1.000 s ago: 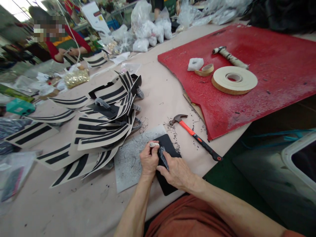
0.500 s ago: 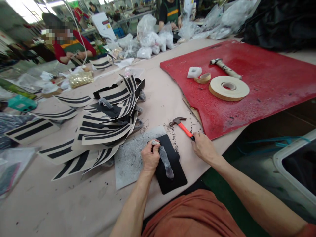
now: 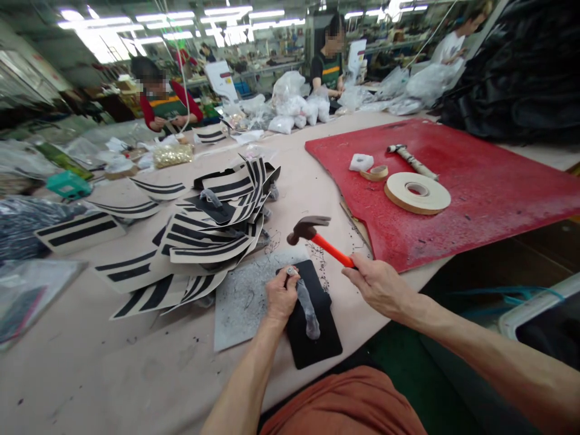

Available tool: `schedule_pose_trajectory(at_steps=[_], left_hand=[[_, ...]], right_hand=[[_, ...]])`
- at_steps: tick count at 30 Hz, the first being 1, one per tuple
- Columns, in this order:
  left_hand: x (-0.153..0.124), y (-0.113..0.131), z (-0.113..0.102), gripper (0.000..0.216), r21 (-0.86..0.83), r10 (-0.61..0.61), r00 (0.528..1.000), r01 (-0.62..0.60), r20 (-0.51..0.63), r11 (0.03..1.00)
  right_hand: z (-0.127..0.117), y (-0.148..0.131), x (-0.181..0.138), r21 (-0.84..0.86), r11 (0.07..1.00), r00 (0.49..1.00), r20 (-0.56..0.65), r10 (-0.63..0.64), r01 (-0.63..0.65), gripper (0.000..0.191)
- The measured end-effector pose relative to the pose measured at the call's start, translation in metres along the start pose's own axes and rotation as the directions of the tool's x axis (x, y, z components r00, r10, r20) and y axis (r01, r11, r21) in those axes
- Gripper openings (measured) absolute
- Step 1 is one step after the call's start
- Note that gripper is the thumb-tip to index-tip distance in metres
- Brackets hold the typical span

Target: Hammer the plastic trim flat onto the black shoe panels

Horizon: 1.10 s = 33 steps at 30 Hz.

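Note:
My right hand (image 3: 378, 287) grips a claw hammer (image 3: 331, 249) with an orange and black handle; its dark head is up in the air, left of the hand. Pinched in the fingers of my left hand (image 3: 280, 297) is a short metal punch (image 3: 291, 271), its round top showing and its lower end hidden. That hand rests at the top of a black panel (image 3: 324, 344), which bears a strap handle (image 3: 310, 314) wrapped in clear plastic. Under the panel's left side lies a grey, scuffed plate (image 3: 238, 311).
A pile of striped panels (image 3: 212, 251) lies to the left. On a red sheet (image 3: 489, 187) at the right are a tape roll (image 3: 394, 196), a smaller roll (image 3: 375, 174) and a wrapped hammer (image 3: 414, 163). Bags (image 3: 290, 99) and co-workers are beyond.
My right hand has lifted the hammer off the table level, so its head is higher and nearer. My left hand stays at the panel's top with the punch. The camera has tilted up.

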<state>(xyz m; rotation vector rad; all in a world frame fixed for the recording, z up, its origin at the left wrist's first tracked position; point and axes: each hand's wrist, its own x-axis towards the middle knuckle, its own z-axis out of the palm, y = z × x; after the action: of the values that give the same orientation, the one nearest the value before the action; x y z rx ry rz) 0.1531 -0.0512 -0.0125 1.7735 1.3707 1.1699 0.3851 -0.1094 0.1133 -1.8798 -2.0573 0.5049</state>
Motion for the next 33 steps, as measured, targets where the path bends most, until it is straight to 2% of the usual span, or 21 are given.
schedule_pose_trajectory(at_steps=[3,6,8,10,13,15,16,17,19,21,22,25,27,28,31,33], left_hand=[[0.0,0.0,0.0,0.016,0.011,0.022,1.0,-0.022,0.001,1.0],[0.0,0.0,0.0,0.014,0.057,0.034,0.999,-0.034,0.004,0.998],[0.0,0.0,0.0,0.014,0.062,0.034,0.999,-0.034,0.007,0.997],[0.0,0.001,0.0,0.015,0.034,0.039,0.999,-0.039,0.013,0.999],[0.0,0.001,0.0,0.016,-0.005,0.047,0.999,-0.047,0.012,0.999],[0.0,0.001,0.001,0.015,0.005,0.058,0.998,-0.058,0.011,0.998],[0.0,0.0,0.001,0.016,0.018,0.067,0.998,-0.067,0.013,0.998],[0.0,-0.001,0.001,0.016,0.038,0.076,0.997,-0.077,0.022,0.996],[-0.001,-0.002,0.002,0.015,0.088,0.086,0.996,-0.088,0.031,0.992],[-0.001,-0.003,0.003,0.015,0.123,0.093,0.995,-0.097,0.038,0.988],[-0.001,-0.004,0.004,0.015,0.132,0.098,0.994,-0.102,0.037,0.986],[-0.001,-0.002,0.004,0.016,0.133,0.1,0.995,-0.103,0.032,0.986],[-0.001,-0.001,0.003,0.015,0.154,0.081,0.996,-0.086,0.036,0.984],[-0.001,0.0,0.003,0.015,0.173,0.069,0.997,-0.075,0.042,0.982],[-0.001,0.002,0.003,0.015,0.209,0.055,0.997,-0.065,0.055,0.976],[-0.001,0.002,0.002,0.014,0.192,0.071,0.996,-0.08,0.055,0.978]], right_hand=[[0.0,-0.003,-0.002,-0.302,0.944,0.99,0.091,-0.111,0.133,0.027],[0.001,-0.003,-0.001,-0.407,0.884,0.971,0.163,-0.176,0.229,0.026],[-0.007,-0.008,0.002,-0.425,0.866,0.963,0.172,-0.209,0.264,0.025],[-0.022,-0.019,0.003,-0.404,0.876,0.964,0.098,-0.246,0.265,0.028],[-0.041,-0.039,0.001,-0.282,0.933,0.94,-0.191,-0.283,0.224,0.035],[-0.04,-0.045,-0.005,-0.196,0.963,0.896,-0.37,-0.246,0.184,0.038],[-0.035,-0.044,-0.008,-0.185,0.966,0.89,-0.388,-0.241,0.181,0.038],[-0.028,-0.04,-0.011,-0.203,0.962,0.905,-0.348,-0.246,0.184,0.038],[-0.015,-0.029,-0.014,-0.277,0.936,0.958,-0.126,-0.257,0.215,0.033],[-0.009,-0.02,-0.015,-0.33,0.918,0.975,0.054,-0.216,0.222,0.028],[-0.009,-0.018,-0.014,-0.333,0.92,0.978,0.058,-0.199,0.207,0.027],[-0.013,-0.017,-0.013,-0.246,0.95,0.961,-0.15,-0.231,0.19,0.029],[-0.011,-0.018,-0.016,-0.214,0.955,0.941,-0.224,-0.253,0.205,0.029],[-0.008,-0.017,-0.018,-0.23,0.95,0.947,-0.194,-0.257,0.211,0.028],[-0.001,-0.012,-0.023,-0.308,0.93,0.979,0.022,-0.204,0.2,0.023],[-0.002,-0.006,-0.022,-0.293,0.948,0.992,0.057,-0.109,0.121,0.021]])
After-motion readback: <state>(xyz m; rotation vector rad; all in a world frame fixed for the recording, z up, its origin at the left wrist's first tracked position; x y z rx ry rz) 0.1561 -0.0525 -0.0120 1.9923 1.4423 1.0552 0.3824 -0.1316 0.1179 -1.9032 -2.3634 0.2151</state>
